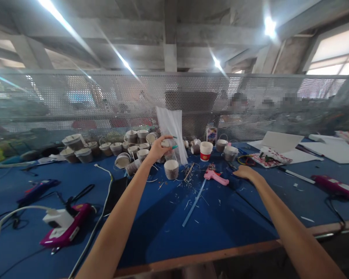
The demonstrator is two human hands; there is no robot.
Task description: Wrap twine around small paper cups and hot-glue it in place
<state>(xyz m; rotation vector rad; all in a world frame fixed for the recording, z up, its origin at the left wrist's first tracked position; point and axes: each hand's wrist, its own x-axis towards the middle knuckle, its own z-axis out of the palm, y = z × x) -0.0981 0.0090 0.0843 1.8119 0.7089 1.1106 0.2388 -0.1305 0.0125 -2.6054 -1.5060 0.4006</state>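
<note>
My left hand (162, 148) is raised over the middle of the table, thumb and fingers closed on a whitish, see-through sheaf of strips (173, 130) that stands upright. Below it sits a small grey-white bucket-shaped cup (171, 169). My right hand (244, 172) is low over the table on the right, its fingers curled at a small dark object (232, 168), too unclear to name. Left of that hand lies a pink glue gun (216, 177) with a long clear glue stick (194, 204) pointing towards me. Scraps and fibres (193, 184) are scattered beside it.
Many similar small buckets (130, 149) crowd the back left. A red-and-white paper cup (206, 151) stands at the back. Purple power strips (66, 228) with cables lie left and right. Papers (282, 143) are at the back right. A perforated metal screen (104, 100) closes the far edge.
</note>
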